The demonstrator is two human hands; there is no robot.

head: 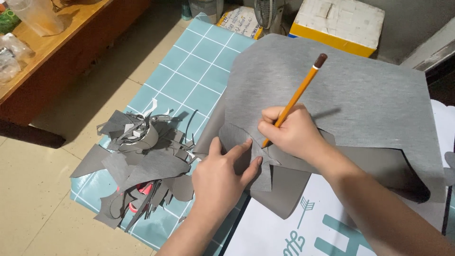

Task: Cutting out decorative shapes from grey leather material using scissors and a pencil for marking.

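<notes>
My right hand [290,132] grips a yellow pencil [297,95] with a dark eraser end, its tip touching a small grey cut-out piece [235,137]. That piece lies on a large grey sheet of material [341,90] spread over the floor. Pressing flat on the cut-out and the sheet's lower edge, my left hand [222,174] has its fingers spread and holds nothing.
A heap of grey offcuts and strips [142,161] lies on a teal grid cutting mat [189,76], with something red under it. A white printed board [284,232] sits below the sheet. A wooden table [57,52] stands at upper left, a white and yellow box [339,23] at the top.
</notes>
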